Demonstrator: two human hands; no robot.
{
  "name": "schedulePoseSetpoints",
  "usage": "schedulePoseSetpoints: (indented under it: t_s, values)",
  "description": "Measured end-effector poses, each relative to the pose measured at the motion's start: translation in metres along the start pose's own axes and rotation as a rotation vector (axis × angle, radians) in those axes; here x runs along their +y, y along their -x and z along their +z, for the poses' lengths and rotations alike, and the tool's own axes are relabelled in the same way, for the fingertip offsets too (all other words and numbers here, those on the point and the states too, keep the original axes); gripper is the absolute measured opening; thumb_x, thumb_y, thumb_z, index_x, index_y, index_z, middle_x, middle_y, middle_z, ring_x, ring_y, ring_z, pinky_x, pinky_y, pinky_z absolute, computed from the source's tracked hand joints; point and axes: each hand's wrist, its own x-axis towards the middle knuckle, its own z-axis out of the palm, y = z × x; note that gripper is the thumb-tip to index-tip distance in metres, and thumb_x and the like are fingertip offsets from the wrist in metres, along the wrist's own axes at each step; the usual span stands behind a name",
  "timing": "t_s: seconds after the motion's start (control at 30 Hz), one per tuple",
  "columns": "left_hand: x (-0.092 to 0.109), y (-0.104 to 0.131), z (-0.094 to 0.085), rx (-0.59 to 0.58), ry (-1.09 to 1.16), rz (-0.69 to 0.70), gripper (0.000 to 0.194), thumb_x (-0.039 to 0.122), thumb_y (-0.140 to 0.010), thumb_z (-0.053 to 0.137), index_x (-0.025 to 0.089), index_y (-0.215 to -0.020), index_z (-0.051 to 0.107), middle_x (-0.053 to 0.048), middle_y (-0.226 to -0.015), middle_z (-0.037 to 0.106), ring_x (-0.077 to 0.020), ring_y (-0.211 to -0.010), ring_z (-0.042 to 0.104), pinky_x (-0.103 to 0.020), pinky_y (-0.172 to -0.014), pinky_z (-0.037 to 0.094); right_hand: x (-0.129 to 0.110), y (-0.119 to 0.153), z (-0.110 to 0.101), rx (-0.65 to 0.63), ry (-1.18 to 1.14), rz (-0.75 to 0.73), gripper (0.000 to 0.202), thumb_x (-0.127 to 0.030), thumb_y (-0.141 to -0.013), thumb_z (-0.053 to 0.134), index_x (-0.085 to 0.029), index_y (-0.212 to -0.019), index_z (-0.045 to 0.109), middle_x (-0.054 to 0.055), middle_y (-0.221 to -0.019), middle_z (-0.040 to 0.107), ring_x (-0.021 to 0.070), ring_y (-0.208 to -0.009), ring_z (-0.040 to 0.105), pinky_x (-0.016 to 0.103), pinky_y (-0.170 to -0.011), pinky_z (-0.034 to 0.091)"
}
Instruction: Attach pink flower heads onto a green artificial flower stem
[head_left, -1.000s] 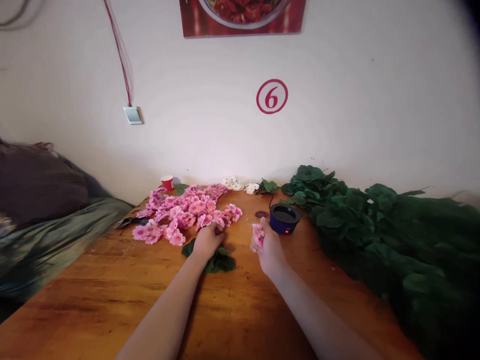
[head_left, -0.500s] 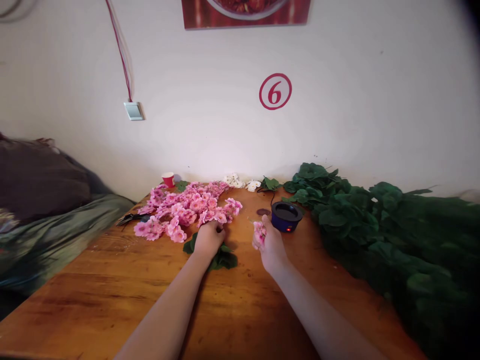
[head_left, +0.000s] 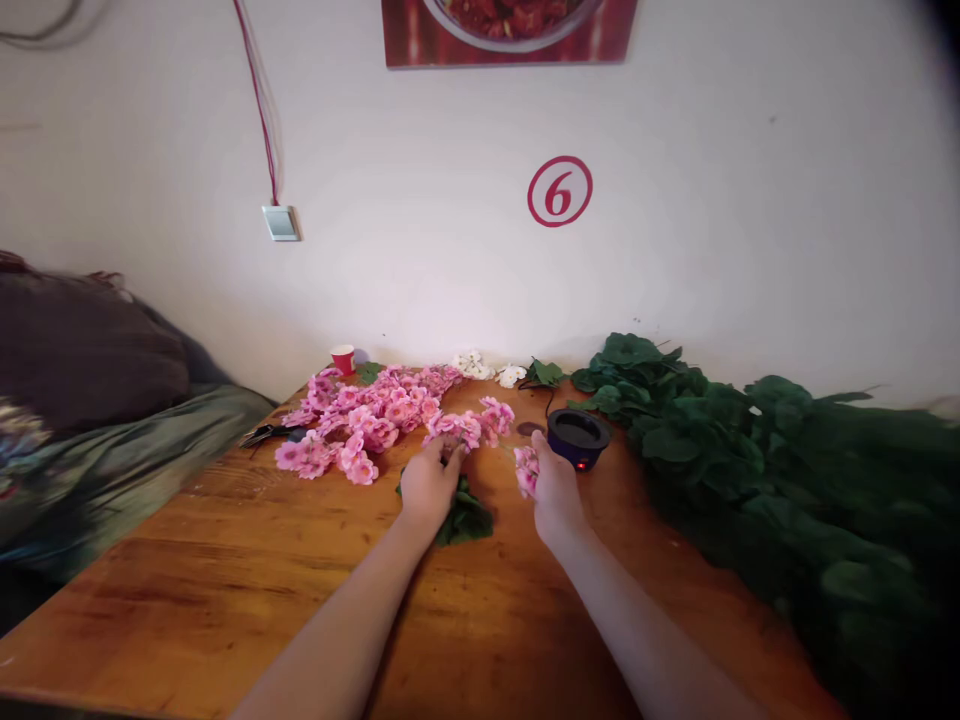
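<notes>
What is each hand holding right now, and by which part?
The right hand holds a pink flower, fingers closed round its base. The left hand grips a pink flower sprig at its near end, over green leaves.

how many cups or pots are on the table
2: a small red paper cup by the wall behind the pink flowers, and a dark blue round pot beside the right hand. Leaves might hide others.

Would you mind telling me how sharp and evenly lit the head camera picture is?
Head view: the left hand and right hand by the pink flowers are fairly sharp; the green leaves at right go dark and soft; the wall is brightest mid-frame; corners vignette, edges bow.
</notes>
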Motion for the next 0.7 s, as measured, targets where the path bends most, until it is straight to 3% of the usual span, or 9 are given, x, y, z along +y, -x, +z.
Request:
schedulePoseSetpoints:
  t_s: [0.2, 0.37, 0.43, 0.53, 0.7]
  values:
    - [-0.004, 0.001, 0.012, -0.131, -0.174, -0.083, 0.030, 0.047, -0.088, 0.053, 0.023, -0.079, 0.068, -0.005, -0.080, 0.073, -0.0225, -0.079, 0.067, -0.027, -0.059, 0.033, -0.004, -0.002, 0.000, 0.036, -0.050, -0.051, 0.056, -0.062, -0.072, 0.069, -0.021, -0.054, 0.035, -0.003, -0.051, 0.045, 0.0057, -0.038, 0.029, 0.022, -0.037, 0.018]
    - [-0.004, 0.002, 0.010, -0.168, -0.188, -0.062, 0.031, 0.048, -0.087, 0.051, 0.023, -0.076, 0.067, -0.006, -0.078, 0.071, -0.0240, -0.079, 0.066, -0.029, -0.059, 0.033, -0.034, -0.001, -0.001, 0.063, 0.010, -0.212, 0.054, -0.063, -0.073, 0.069, -0.020, -0.054, 0.043, -0.002, -0.051, 0.048, 0.0085, -0.042, 0.036, 0.023, -0.039, 0.027]
    - [-0.004, 0.003, 0.009, -0.191, -0.178, -0.014, 0.029, 0.045, -0.086, 0.053, 0.023, -0.073, 0.066, -0.005, -0.075, 0.070, -0.0219, -0.075, 0.065, -0.028, -0.058, 0.031, -0.056, -0.003, -0.003, 0.036, 0.178, -0.289, 0.054, -0.065, -0.076, 0.065, -0.018, -0.054, 0.050, 0.000, -0.051, 0.052, 0.0113, -0.044, 0.043, 0.025, -0.042, 0.034]
    - [-0.005, 0.003, 0.008, -0.236, -0.139, 0.103, 0.026, 0.040, -0.085, 0.055, 0.022, -0.069, 0.063, -0.002, -0.067, 0.065, -0.0183, -0.070, 0.061, -0.027, -0.058, 0.029, -0.095, -0.011, -0.009, -0.033, 0.668, -0.412, 0.056, -0.062, -0.085, 0.057, -0.017, -0.051, 0.056, 0.004, -0.050, 0.058, 0.0155, -0.048, 0.054, 0.026, -0.050, 0.041]
    - [-0.009, -0.003, 0.006, -0.309, -0.033, 0.266, 0.024, 0.035, -0.085, 0.056, 0.020, -0.067, 0.061, 0.001, -0.066, 0.062, -0.0146, -0.066, 0.057, -0.025, -0.062, 0.033, -0.145, -0.034, -0.028, 0.066, 1.093, -0.453, 0.047, -0.049, -0.091, 0.049, -0.018, -0.064, 0.071, 0.005, -0.061, 0.069, 0.0166, -0.053, 0.062, 0.025, -0.054, 0.042]
